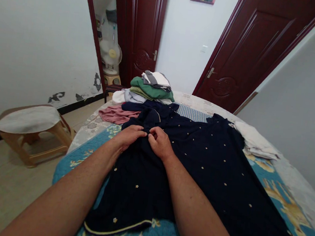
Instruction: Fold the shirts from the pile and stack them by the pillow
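A dark navy shirt [202,149] with small pale flowers and cream piping lies spread over a blue floral cloth. Its collar [153,116] points away from me, and one sleeve reaches toward me at the lower left. Just below the collar, my left hand [131,136] pinches the fabric between thumb and fingers. Close against it, my right hand [159,141] is also closed on the shirt, fingertips nearly meeting the left ones. Whatever small part sits between the fingertips is too small to make out.
Behind the shirt stands a stack of folded clothes [152,91], with a pink garment [118,114] beside it. A white folded cloth [256,140] lies at the right of the round table [299,174]. A stool [31,122] stands on the floor at left.
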Action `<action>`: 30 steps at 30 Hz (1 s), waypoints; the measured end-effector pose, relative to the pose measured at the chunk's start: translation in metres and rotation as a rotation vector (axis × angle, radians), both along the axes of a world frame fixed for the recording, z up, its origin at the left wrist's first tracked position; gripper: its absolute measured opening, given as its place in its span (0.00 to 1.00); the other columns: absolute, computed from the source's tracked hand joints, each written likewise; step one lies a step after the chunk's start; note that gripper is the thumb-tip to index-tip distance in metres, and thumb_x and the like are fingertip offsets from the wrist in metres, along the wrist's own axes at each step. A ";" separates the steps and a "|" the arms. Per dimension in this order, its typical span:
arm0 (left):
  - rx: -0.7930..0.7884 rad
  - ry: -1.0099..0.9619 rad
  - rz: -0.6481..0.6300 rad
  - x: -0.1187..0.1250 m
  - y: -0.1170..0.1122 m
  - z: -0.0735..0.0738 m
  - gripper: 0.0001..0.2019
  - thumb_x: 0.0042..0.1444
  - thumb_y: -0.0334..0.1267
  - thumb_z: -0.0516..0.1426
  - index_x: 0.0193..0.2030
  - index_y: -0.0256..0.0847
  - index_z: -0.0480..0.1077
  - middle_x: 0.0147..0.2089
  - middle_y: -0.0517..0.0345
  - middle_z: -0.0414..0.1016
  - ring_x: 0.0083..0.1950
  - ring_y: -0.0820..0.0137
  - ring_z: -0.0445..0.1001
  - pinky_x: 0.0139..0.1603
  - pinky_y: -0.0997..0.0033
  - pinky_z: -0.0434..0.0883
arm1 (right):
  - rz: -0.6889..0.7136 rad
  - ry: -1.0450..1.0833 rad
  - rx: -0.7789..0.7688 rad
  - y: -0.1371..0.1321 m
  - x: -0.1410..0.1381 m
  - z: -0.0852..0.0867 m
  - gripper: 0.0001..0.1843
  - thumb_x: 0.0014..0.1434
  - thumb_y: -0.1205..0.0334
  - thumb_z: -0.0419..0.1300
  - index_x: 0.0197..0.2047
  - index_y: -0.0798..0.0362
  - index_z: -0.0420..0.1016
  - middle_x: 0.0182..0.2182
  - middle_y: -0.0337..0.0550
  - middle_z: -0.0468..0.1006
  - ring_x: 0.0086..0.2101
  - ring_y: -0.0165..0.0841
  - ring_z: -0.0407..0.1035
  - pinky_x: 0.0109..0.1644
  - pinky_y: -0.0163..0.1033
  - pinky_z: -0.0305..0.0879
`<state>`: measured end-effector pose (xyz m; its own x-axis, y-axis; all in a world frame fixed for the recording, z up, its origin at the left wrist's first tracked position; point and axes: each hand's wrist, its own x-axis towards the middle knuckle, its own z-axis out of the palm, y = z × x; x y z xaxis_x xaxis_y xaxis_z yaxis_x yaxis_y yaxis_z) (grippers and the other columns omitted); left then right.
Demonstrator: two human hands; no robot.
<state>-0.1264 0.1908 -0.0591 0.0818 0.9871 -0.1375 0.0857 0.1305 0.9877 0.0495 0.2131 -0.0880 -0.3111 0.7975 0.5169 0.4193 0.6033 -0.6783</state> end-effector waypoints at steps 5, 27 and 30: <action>0.084 0.103 -0.026 -0.001 0.000 -0.003 0.11 0.49 0.45 0.64 0.34 0.40 0.76 0.32 0.58 0.78 0.33 0.66 0.74 0.33 0.70 0.67 | -0.008 -0.001 -0.006 0.002 0.001 -0.001 0.05 0.63 0.63 0.58 0.41 0.49 0.75 0.34 0.40 0.78 0.35 0.35 0.72 0.44 0.39 0.67; 0.387 0.587 -0.015 -0.008 0.003 0.001 0.12 0.54 0.42 0.61 0.43 0.42 0.81 0.41 0.58 0.83 0.43 0.64 0.78 0.46 0.68 0.68 | -0.039 0.002 -0.142 0.000 0.004 0.005 0.05 0.57 0.63 0.56 0.32 0.50 0.73 0.26 0.35 0.73 0.29 0.32 0.67 0.36 0.36 0.61; 0.397 0.641 -0.001 -0.006 0.002 0.000 0.10 0.56 0.42 0.61 0.41 0.43 0.80 0.40 0.59 0.83 0.42 0.65 0.78 0.44 0.68 0.68 | -0.012 0.037 -0.217 0.004 0.006 0.004 0.05 0.57 0.61 0.57 0.32 0.50 0.74 0.25 0.35 0.73 0.29 0.32 0.67 0.35 0.36 0.61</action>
